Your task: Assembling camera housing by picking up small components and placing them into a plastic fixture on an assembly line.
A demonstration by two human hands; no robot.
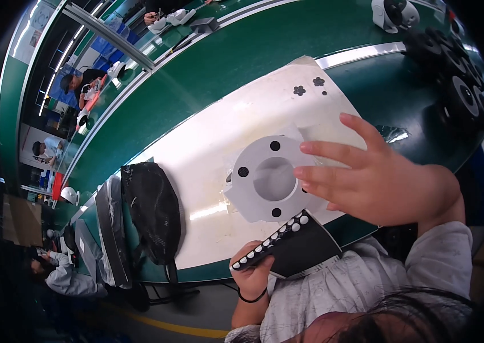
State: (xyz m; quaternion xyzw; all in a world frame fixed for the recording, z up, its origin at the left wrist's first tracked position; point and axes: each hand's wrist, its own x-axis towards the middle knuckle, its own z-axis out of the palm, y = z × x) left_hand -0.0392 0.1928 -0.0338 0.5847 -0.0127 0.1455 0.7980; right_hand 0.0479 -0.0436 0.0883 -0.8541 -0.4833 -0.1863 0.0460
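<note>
A pale grey round plastic housing [240, 191] with a hollow middle and one flat side lies on a white board [208, 148]. Several black round pads [275, 146] sit on its rim. Over its right side my right hand [373, 177] is stretched out, thumb and fingers apart. Its fingertips hide part of the rim and one pad; whether they touch it I cannot tell. Below the housing, my left hand [252, 274] grips the left end of a black sheet of round pads [305, 246], whose bent edge shows a row of white dots.
Left of the housing rests a black bag [153, 208]. Dark flower-shaped pieces [300, 90] lie on the board's far corner. Black round parts [462, 97] are heaped at the right, near a white device [393, 14]. Other people [76, 86] work along the green bench [196, 97].
</note>
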